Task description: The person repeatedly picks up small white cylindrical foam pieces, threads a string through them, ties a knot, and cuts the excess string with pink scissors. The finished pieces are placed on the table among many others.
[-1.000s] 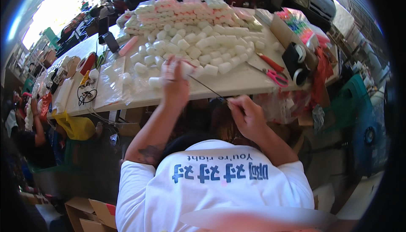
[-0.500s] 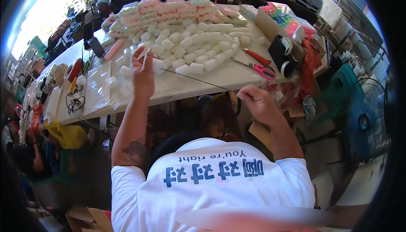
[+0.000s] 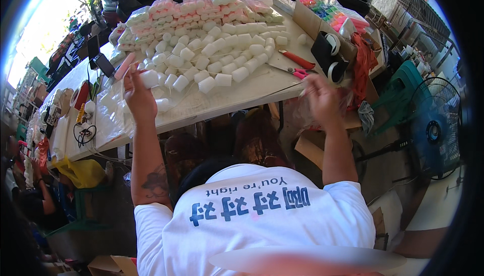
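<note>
Head view: a white cylinder [image 3: 149, 78] at the left hand [image 3: 138, 96], a thin dark rod [image 3: 280, 91] at the right hand [image 3: 322, 100].
The left grip is nearly closed, fingers bent, and seems to pinch the cylinder by its left end; the cylinder lies just right of the fingertips, above the counter [image 3: 189, 106], its long axis running roughly left to right, the free end pointing right. The right grip is curled, fingertips drawn together at the rod's right end near pink-handled scissors [image 3: 301, 73]. The rod extends from those fingertips leftward and slightly toward the person, over the counter's near edge; its far tip is hard to make out. Many loose white cylinders [image 3: 214, 67] are heaped between and beyond the hands.
</note>
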{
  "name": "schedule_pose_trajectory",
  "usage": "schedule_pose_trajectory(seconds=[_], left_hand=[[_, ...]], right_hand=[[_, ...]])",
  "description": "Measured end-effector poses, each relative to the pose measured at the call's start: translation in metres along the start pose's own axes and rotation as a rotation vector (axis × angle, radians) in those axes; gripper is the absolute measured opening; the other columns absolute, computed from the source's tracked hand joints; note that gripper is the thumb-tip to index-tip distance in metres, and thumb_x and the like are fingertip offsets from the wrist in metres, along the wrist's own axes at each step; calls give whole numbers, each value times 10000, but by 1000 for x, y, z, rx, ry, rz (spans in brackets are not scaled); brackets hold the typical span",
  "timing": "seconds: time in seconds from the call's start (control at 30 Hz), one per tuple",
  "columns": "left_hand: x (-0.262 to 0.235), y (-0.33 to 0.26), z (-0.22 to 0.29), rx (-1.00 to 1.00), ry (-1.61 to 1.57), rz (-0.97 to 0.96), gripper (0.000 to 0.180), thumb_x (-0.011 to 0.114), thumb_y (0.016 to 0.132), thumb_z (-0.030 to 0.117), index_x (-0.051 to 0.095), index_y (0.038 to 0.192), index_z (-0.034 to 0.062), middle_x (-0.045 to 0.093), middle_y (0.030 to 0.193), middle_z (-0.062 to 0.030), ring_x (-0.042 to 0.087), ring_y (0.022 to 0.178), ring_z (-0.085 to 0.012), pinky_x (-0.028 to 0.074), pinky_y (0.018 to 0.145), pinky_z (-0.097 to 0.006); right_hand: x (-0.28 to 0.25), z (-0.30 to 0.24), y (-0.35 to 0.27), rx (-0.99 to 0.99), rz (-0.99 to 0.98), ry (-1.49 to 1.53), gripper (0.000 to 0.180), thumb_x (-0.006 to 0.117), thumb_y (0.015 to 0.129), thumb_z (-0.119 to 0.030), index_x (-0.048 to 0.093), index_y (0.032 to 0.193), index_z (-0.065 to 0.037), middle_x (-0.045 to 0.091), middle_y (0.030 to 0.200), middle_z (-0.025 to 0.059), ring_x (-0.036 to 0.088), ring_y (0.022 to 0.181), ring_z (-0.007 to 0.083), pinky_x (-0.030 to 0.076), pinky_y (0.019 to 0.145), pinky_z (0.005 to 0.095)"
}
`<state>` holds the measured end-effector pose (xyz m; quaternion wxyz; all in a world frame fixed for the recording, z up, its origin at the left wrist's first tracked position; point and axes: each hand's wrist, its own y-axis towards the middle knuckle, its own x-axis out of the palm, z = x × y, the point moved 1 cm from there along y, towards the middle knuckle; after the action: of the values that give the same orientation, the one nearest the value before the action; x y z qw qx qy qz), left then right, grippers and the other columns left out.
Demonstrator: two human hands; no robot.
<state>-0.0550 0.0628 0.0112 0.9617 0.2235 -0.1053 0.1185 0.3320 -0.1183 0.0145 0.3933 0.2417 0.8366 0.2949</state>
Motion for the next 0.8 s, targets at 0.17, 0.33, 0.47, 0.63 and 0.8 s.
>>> schedule_pose_trajectory(seconds=[0.17,0.33,0.47,0.63,0.8], left_hand=[[7,-44,11,-502,-107,-219,327,500,975,348,575,1111,61,605,933,-54,595,745,-124,465,519,-238],[41,-118,87,484,701,-688,217,665,852,200,558,993,74,584,877,-73,588,737,-224,484,597,-303],[45,-136,163,902,867,-1034,242,721,804,193,557,929,68,567,850,-74,600,767,-250,491,661,-346],[48,-140,233,784,1152,-1471,238,639,710,185,561,908,79,516,809,-41,563,703,-189,445,596,-317],[53,-133,232,598,1269,-1423,296,612,656,190,544,921,75,501,801,-50,567,733,-243,440,646,-341]], right_hand=[[-26,109,21,464,433,419,180,530,968,-188,608,973,-26,632,727,22,596,631,109,490,611,253],[3,172,9,242,590,-212,194,535,943,-178,594,1016,-8,660,721,86,662,660,246,525,634,327],[12,121,30,492,204,-691,269,515,893,-144,596,1132,-50,640,1015,195,608,981,369,490,842,435],[-25,-77,45,-561,-126,-321,353,519,777,21,640,1085,-103,633,1085,109,601,1005,302,481,837,388],[-31,-206,8,-1037,-400,426,142,637,776,-139,600,893,-67,617,933,83,606,891,261,493,804,410]])
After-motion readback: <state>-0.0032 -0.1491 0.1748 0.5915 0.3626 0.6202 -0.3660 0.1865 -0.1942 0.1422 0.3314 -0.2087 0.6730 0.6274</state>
